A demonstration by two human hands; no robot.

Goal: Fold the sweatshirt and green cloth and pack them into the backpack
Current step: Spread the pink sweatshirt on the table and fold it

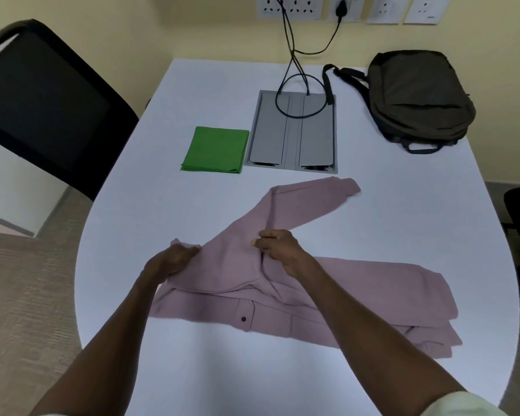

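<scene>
Soft, even indoor light falls from above, giving the white table [192,94] a cool bluish cast against the warm yellow wall [162,22]. Shadows are faint and diffuse, with thin ones under the pink sweatshirt [357,283] and beside the dark backpack [418,94]. There is no harsh glare. The wide-angle lens bends the table's edge and the black chair [42,100] near the borders. Focus is moderately sharp, with slight compression softness throughout.
</scene>
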